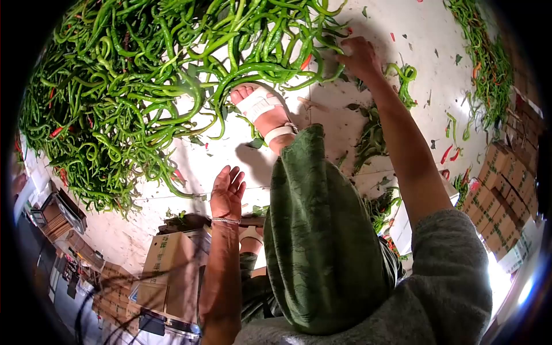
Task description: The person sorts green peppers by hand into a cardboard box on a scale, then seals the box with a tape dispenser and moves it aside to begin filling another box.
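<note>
Long green peppers [144, 86] lie in a big heap across the upper left of the floor, with a few red ones among them. My left hand [227, 194] is below the heap, palm up, fingers apart and slightly curled, holding nothing. At the upper right edge of the heap is my right hand [360, 57], its fingers reaching toward the peppers there. Its fingertips are partly lost in shadow, so I cannot tell whether they grip anything. A small bunch of green peppers [406, 80] lies just right of that hand.
My sandalled foot [261, 109] stands against the heap's edge. Green leaves [372, 138] lie under my right forearm. Another pepper pile [489, 69] runs along the right. Cardboard boxes [167, 267] stand lower left, and more boxes [497, 198] at the right.
</note>
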